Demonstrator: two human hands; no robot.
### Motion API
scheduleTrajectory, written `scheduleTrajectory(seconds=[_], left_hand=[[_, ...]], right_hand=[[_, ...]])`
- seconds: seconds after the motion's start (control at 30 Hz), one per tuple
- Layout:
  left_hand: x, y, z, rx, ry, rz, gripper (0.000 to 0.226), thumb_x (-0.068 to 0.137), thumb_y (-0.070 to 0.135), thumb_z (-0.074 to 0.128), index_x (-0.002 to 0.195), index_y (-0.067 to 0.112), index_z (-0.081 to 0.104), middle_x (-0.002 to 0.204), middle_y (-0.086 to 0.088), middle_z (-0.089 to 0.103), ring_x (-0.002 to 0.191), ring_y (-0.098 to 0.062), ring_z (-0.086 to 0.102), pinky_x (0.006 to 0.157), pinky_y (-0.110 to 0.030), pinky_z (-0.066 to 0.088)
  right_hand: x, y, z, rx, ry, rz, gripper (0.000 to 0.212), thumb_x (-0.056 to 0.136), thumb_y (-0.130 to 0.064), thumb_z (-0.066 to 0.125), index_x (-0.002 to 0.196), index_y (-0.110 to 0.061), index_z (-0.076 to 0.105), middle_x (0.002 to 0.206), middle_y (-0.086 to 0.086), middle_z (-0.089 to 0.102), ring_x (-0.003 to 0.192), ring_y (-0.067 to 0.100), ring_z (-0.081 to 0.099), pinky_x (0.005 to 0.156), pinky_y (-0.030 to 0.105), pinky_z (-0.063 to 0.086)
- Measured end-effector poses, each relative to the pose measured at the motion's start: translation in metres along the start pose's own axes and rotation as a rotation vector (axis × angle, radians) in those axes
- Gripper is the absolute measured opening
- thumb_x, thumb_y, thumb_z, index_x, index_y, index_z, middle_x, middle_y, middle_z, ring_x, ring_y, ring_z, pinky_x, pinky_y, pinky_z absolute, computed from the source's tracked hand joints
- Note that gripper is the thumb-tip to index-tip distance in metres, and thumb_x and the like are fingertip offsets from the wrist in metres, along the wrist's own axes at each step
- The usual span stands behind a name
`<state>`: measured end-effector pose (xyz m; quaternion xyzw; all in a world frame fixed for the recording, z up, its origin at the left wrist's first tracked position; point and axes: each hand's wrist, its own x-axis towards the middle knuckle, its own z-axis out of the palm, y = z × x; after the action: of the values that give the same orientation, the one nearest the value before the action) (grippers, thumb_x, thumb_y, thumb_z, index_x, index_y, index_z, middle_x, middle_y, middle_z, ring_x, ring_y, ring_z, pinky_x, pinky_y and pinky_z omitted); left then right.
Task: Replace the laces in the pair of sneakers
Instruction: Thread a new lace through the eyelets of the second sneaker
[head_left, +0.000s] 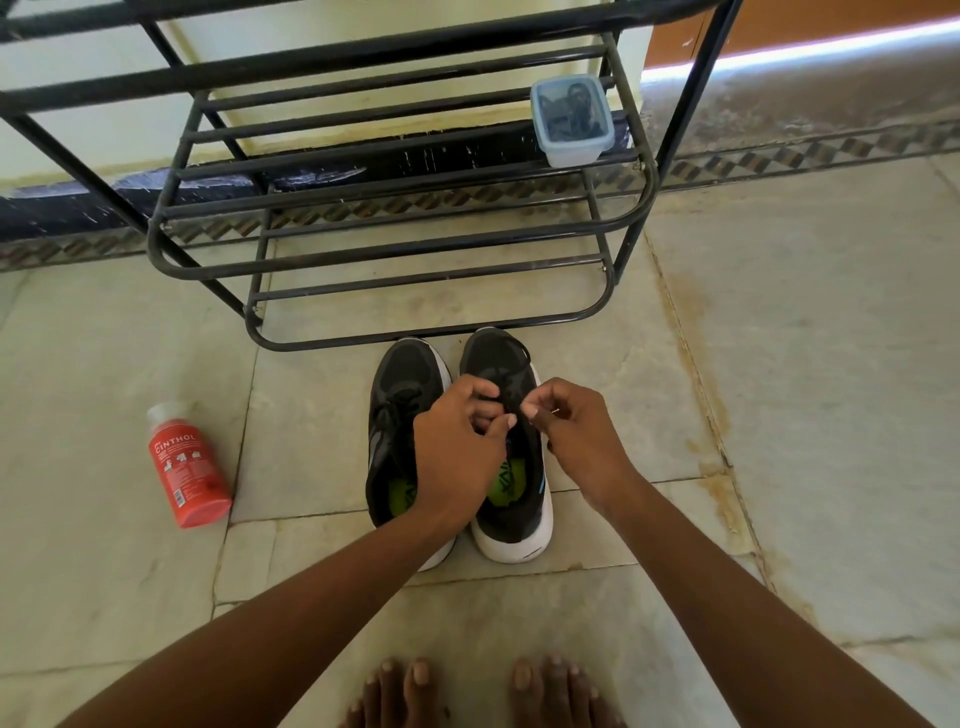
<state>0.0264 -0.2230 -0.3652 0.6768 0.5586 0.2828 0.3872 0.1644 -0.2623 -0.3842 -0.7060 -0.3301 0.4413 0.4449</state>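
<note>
Pale stone floor tiles with dark seams fill most of the frame, meeting a patterned border strip and a cream wall along the top. At the centre, the left hand has its fingers curled over the tongue area of the right-hand sneaker, its thumb and fingertips pinching the black lace. Just beside it, the right hand pinches the same lace between thumb and forefinger, the other fingers curled in; the 2 hands nearly touch over the lace. Both bare forearms run down to the bottom corners of the frame.

Under the hands stand 2 black sneakers with white soles, side by side and touching, toes pointing to the top of the frame. The right sneaker shows a green insole in its opening. The left sneaker has its black laces in place and also a green insole, partly hidden by the left wrist.

Just above the toes stands a black metal shoe rack with barred shelves. On a shelf at upper right sits a clear plastic container holding something dark. At the left of the frame, a red bottle lies on its side on the floor, well apart from the sneakers. Bare toes show at the bottom centre
</note>
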Motion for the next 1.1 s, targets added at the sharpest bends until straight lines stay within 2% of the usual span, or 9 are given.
scheduleTrajectory(seconds=[0.1,0.2,0.3,0.33,0.43,0.5,0.67,0.8,1.1], left_hand=[[0.000,-0.001,-0.004,0.036,-0.008,0.008,0.037,0.082,0.016,0.086,0.111,0.021,0.064,0.089,0.012,0.070,0.077,0.002,0.068,0.074,-0.014,0.057],[0.002,-0.002,-0.008,0.157,-0.040,0.016,0.060,0.079,0.023,0.087,0.128,0.024,0.052,0.116,0.012,0.058,0.082,-0.006,0.063,0.069,-0.013,0.052],[0.006,-0.003,-0.011,0.182,-0.083,-0.023,0.077,0.079,0.029,0.087,0.140,0.024,0.042,0.127,0.009,0.053,0.083,-0.007,0.062,0.069,-0.010,0.046],[0.008,-0.003,-0.012,0.178,-0.092,-0.046,0.079,0.079,0.031,0.087,0.143,0.023,0.042,0.128,0.009,0.055,0.083,-0.007,0.063,0.069,-0.010,0.046],[0.010,-0.002,-0.013,0.206,-0.110,-0.072,0.074,0.081,0.034,0.086,0.142,0.021,0.046,0.127,0.007,0.062,0.084,-0.005,0.064,0.065,-0.006,0.043],[0.010,-0.002,-0.013,0.221,-0.117,-0.061,0.070,0.082,0.035,0.085,0.140,0.022,0.049,0.127,0.006,0.063,0.087,-0.005,0.064,0.060,-0.003,0.042],[0.009,-0.002,-0.016,0.211,-0.120,-0.030,0.065,0.082,0.035,0.085,0.136,0.018,0.053,0.126,0.005,0.064,0.094,-0.006,0.065,0.069,-0.003,0.043],[0.009,0.001,-0.016,0.242,-0.152,-0.026,0.057,0.085,0.033,0.082,0.133,0.017,0.057,0.116,0.004,0.067,0.082,0.000,0.061,0.064,-0.004,0.043],[0.008,0.005,-0.018,0.269,-0.181,-0.004,0.053,0.086,0.031,0.081,0.132,0.019,0.058,0.107,0.012,0.064,0.080,0.003,0.059,0.064,-0.002,0.046]], right_hand=[[0.001,-0.002,0.003,-0.174,0.032,-0.077,0.014,0.100,-0.003,0.052,0.092,-0.012,0.060,0.095,0.000,0.064,0.089,0.008,0.062,0.075,0.013,0.047],[-0.003,-0.018,-0.005,0.324,0.102,-0.019,0.020,0.107,-0.003,0.037,0.092,-0.008,0.049,0.091,0.011,0.070,0.090,0.022,0.072,0.083,0.032,0.060],[-0.002,-0.037,-0.027,0.694,0.011,0.046,0.024,0.105,0.004,0.033,0.089,-0.007,0.047,0.063,0.010,0.051,0.053,0.026,0.051,0.056,0.039,0.052],[-0.001,-0.040,-0.036,0.527,-0.010,-0.003,0.022,0.102,0.005,0.037,0.088,-0.008,0.049,0.060,0.007,0.046,0.050,0.021,0.041,0.051,0.034,0.043],[-0.002,-0.034,-0.054,-0.553,-0.155,-0.268,0.012,0.099,-0.023,0.061,0.088,-0.021,0.067,0.062,-0.007,0.055,0.053,0.007,0.044,0.056,0.024,0.038],[-0.007,-0.024,-0.054,-0.918,-0.296,-0.337,0.018,0.098,-0.031,0.065,0.096,-0.019,0.077,0.074,-0.008,0.062,0.064,0.007,0.048,0.064,0.025,0.037],[-0.025,-0.030,-0.052,-0.297,-0.024,-0.438,0.020,0.105,-0.016,0.050,0.091,-0.009,0.063,0.098,0.002,0.064,0.090,0.016,0.064,0.082,0.030,0.051],[-0.035,-0.064,-0.055,0.300,-0.089,-0.254,0.029,0.111,-0.011,0.036,0.087,-0.001,0.049,0.073,0.014,0.062,0.068,0.033,0.064,0.083,0.050,0.060],[-0.041,-0.110,-0.054,-0.011,-0.116,-0.478,0.023,0.109,-0.014,0.043,0.092,-0.008,0.057,0.084,0.005,0.070,0.084,0.024,0.072,0.081,0.042,0.062]])
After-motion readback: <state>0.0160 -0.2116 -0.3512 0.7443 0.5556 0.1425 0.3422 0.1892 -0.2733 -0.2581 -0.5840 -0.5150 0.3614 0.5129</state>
